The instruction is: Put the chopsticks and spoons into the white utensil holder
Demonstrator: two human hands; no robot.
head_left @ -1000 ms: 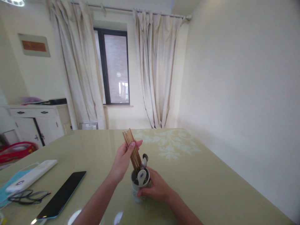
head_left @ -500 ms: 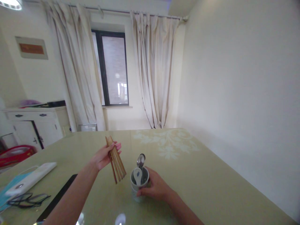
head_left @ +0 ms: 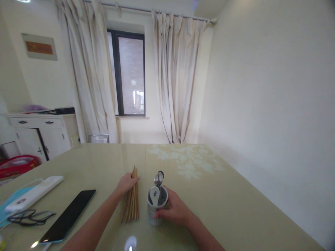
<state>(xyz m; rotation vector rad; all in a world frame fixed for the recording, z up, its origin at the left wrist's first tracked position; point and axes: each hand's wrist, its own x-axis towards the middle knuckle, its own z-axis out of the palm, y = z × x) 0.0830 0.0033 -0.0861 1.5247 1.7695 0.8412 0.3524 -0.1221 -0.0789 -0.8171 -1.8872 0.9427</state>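
Observation:
A bundle of wooden chopsticks [head_left: 131,204] lies flat on the green table [head_left: 222,195], just left of a white cup [head_left: 154,209]. My left hand [head_left: 127,183] rests on the far end of the bundle, fingers curled over it. My right hand [head_left: 175,210] is wrapped round the cup's right side and holds it upright. In the cup stand a metal spoon [head_left: 158,178] and a white ceramic spoon [head_left: 154,194].
On the table's left lie a black phone [head_left: 69,216], black glasses [head_left: 30,217], a white remote-like device [head_left: 34,193] and a blue mask [head_left: 10,200]. A white cabinet [head_left: 39,134] and a red tub [head_left: 15,165] stand beyond the table. A wall borders the right side.
My left hand drew the chopsticks out of the cup, swung them left and laid them flat on the table. My right hand stayed on the cup.

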